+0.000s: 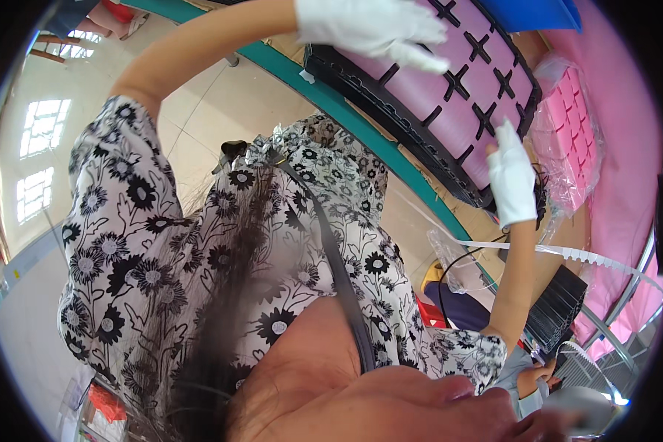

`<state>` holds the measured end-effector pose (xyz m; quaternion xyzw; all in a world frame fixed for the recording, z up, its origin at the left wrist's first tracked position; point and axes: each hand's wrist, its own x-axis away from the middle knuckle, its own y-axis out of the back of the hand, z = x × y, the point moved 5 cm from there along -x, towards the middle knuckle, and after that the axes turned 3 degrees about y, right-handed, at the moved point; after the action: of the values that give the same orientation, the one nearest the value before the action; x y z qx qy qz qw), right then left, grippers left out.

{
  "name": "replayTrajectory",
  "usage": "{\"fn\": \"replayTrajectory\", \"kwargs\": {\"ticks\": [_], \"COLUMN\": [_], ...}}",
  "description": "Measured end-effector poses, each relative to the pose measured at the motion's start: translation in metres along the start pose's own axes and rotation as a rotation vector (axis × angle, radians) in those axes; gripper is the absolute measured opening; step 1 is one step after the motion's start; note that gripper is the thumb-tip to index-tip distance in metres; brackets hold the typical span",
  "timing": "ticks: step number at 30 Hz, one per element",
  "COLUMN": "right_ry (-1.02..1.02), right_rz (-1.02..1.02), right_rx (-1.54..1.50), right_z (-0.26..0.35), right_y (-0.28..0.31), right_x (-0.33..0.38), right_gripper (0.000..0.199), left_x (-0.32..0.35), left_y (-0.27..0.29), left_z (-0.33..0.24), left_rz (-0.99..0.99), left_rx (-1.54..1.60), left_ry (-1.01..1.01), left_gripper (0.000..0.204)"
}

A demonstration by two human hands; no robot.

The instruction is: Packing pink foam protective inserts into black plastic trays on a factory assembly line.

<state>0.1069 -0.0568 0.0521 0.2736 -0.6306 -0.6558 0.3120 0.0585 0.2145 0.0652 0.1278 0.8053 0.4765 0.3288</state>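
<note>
A wide black tray (361,87) with a pink sheet (449,110) and several black cross-shaped pieces (457,82) lies before me on the bench. My left hand (379,29), in a white glove, reaches over its far left part with fingers stretched out, holding nothing. At the tray's right edge is my right hand (513,180), gloved too; its fingers point up, the thumb stands a little apart, and I see nothing in it. Whether either hand touches the tray, I cannot tell. A pink slotted block (571,136) in clear plastic wrap sits just right of the right hand.
The bench has a green edge (295,74). A blue bin (538,15) stands at the top, and pink sheeting (626,110) hangs at right. White notched strips (567,252) and a stack of black slats (560,306) lie lower right, near another person's arm (534,379).
</note>
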Motion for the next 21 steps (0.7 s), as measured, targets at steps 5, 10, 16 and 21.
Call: {"fn": "replayTrajectory", "kwargs": {"ticks": [5,10,16,21], "right_ry": [-0.046,0.018,0.05,0.031], "right_rz": [0.142,0.227,0.301,0.317], "right_rx": [-0.105,-0.012,0.004,0.018], "right_z": [0.024,0.034,0.042,0.043], "right_y": [-0.006,-0.011,-0.006,-0.001], "right_x": [0.035,0.046,0.055,0.057], "right_gripper": [0.043,0.047,0.049,0.048], "left_x": [0.039,0.055,0.063,0.063], "left_y": [-0.016,-0.026,-0.023,-0.015], "left_z": [-0.016,-0.014,-0.022,-0.031], "left_rz": [0.213,0.236,0.191,0.163], "left_rx": [-0.051,-0.104,-0.127,-0.283], "left_ry": [0.148,0.117,0.086,0.069], "left_gripper": [0.063,0.067,0.069,0.073]}}
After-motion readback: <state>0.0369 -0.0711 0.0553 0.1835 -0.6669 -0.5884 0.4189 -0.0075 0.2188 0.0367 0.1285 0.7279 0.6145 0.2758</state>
